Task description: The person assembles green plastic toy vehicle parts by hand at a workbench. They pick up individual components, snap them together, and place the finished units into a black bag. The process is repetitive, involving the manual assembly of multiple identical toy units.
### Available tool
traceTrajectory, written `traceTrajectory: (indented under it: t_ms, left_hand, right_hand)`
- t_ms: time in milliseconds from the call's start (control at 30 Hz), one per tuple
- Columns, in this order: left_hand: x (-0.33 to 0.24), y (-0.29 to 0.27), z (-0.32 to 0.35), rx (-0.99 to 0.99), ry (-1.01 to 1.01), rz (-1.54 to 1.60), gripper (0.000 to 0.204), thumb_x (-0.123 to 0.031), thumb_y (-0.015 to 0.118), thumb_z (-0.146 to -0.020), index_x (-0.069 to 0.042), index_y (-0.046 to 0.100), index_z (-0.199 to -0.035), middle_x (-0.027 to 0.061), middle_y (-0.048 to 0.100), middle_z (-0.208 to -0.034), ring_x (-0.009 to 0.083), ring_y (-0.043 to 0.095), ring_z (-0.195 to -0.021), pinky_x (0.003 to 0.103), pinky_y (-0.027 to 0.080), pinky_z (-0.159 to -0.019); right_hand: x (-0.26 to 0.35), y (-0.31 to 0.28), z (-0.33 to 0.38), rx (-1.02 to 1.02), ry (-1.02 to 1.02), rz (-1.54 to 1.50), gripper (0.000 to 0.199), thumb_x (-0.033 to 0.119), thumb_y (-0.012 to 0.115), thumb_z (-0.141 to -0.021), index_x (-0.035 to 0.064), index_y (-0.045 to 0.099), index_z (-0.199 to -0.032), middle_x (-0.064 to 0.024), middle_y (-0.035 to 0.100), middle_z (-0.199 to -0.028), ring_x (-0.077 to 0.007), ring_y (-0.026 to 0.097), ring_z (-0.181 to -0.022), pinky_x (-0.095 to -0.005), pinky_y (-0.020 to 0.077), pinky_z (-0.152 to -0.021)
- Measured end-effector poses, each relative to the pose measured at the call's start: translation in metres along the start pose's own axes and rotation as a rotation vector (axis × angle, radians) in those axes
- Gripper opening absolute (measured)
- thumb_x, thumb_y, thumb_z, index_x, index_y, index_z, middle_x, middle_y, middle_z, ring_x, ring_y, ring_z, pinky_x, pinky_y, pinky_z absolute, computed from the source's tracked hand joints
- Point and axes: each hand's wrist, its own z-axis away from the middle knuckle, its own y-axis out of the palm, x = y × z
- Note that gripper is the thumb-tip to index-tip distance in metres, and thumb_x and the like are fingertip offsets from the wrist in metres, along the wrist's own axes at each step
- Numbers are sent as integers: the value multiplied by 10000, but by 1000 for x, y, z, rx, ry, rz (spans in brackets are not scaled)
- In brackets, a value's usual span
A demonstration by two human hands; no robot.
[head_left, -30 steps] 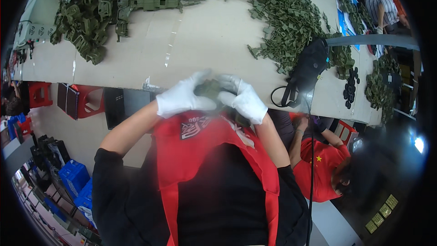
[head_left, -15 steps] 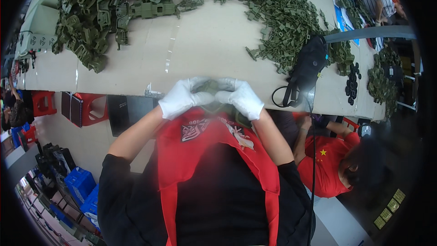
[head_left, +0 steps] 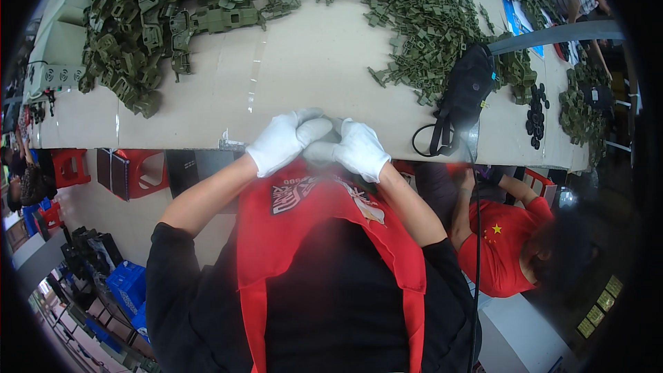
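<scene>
My left hand [head_left: 284, 142] and my right hand [head_left: 360, 149], both in white gloves, meet at the near edge of the table. Between them they grip a green plastic part [head_left: 335, 125]; the fingers cover most of it, so its exact shape is hidden. On the far left of the table lies a heap of larger green plastic parts [head_left: 131, 48], with frame-like and vehicle-body shapes. Smaller green plastic pieces [head_left: 414, 27] spread in a pile at the far right.
A black pouch [head_left: 469, 83] with a strap and cable sits right of my hands, by a grey curved bar [head_left: 552, 36]. Small black rings [head_left: 536, 117] lie further right. A person in a red shirt [head_left: 507, 242] sits at my right. Red stools [head_left: 146, 173] stand left below the table [head_left: 200, 103].
My fingers have closed further around the green part, covering more of it. The left hand has turned and its fingers now overlap towards the right hand. The view has shifted slightly.
</scene>
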Motion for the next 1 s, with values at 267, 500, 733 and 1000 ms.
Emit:
traceTrajectory:
  t_ms: [267,500,733,1000]
  left_hand:
    - [16,-7,-2,47,65,179,702,-363,655,-884,64,429,-1393,167,620,-1215,222,579,-1132,309,450,-967]
    - [-17,-11,13,98,-25,150,838,-250,790,-682,68,444,-1377,191,621,-1208,242,586,-1126,313,452,-969]
    - [-27,-1,13,73,-18,-82,695,-226,814,-701,67,547,-1272,161,664,-1090,180,623,-989,302,482,-887]
    - [-7,10,22,-110,179,-216,644,-286,841,-682,41,596,-1180,186,669,-1039,236,656,-969,329,505,-854]
  right_hand:
    - [-4,-4,-4,130,18,-265,568,387,774,-715,0,663,-1116,-129,715,-975,-248,682,-909,-344,513,-827]
    - [-21,-23,-4,274,-207,-843,570,108,690,-851,-30,473,-1359,-128,596,-1273,-202,568,-1151,-324,418,-1023]
    - [-10,-17,-17,215,-106,-548,569,180,747,-812,-21,536,-1301,-142,634,-1167,-218,593,-1092,-328,455,-970]
    - [-3,-2,-14,153,-255,-288,542,270,753,-795,11,585,-1241,-138,669,-1136,-238,629,-1061,-334,476,-938]
